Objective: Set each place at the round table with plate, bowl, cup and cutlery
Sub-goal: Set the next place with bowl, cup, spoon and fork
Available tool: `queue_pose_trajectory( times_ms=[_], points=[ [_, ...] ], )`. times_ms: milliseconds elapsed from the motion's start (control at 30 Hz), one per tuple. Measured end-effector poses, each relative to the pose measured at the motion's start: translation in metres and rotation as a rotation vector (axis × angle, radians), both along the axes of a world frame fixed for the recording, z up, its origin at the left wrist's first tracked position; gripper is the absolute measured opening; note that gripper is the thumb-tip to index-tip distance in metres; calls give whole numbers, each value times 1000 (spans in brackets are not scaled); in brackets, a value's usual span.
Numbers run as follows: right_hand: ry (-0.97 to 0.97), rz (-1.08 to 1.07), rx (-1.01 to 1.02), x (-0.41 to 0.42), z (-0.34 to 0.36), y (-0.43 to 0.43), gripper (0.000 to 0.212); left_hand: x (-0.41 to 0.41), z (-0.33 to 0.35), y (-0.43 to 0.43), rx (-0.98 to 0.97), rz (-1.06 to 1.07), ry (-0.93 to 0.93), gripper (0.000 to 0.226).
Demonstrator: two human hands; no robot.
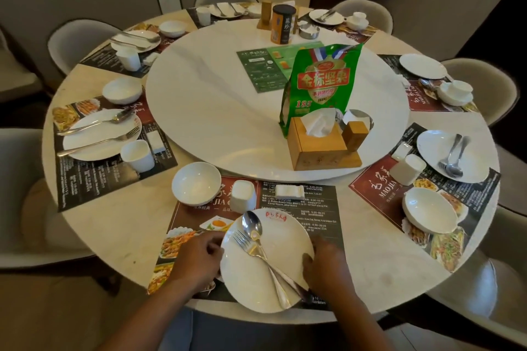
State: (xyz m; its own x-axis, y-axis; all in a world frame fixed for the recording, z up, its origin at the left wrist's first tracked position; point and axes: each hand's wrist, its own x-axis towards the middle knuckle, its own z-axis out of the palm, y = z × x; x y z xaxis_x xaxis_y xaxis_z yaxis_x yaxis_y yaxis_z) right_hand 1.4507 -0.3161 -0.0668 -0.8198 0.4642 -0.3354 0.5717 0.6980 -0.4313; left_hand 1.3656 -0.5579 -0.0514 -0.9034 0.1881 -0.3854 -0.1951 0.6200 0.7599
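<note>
Your left hand (pixel 196 255) and right hand (pixel 325 262) curl round opposite rims of the plate (pixel 251 279), at the near edge of the surface (pixel 114 236). The fork (pixel 248 245) and spoon (pixel 252 225) lie crossed on it, handles nearest your right hand, heads pointing far-left toward the cup (pixel 242 195) and bowl (pixel 196 183).

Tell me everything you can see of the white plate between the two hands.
The plate is round, white and glossy, ceramic by its look, with a red printed mark near its far rim. It lies on the placemat. A spoon and a fork lie crossed on it. The left hand holds its left rim, the right hand its right rim.
</note>
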Motion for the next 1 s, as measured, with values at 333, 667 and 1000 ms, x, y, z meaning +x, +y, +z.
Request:
queue_pose_trajectory(
  times_ms=[333, 667, 1000],
  points=[
    [103, 442, 44, 1, 17, -62, 36, -2, -5, -12, -72, -11, 88, 32],
    [19, 348, -57, -5, 17, -75, 25, 12, 10, -3, -63, 94, 254, 21],
    [72, -279, -302, 12, 33, -42, 16, 14, 3, 41, -158, -123, 57, 15]
  ],
)
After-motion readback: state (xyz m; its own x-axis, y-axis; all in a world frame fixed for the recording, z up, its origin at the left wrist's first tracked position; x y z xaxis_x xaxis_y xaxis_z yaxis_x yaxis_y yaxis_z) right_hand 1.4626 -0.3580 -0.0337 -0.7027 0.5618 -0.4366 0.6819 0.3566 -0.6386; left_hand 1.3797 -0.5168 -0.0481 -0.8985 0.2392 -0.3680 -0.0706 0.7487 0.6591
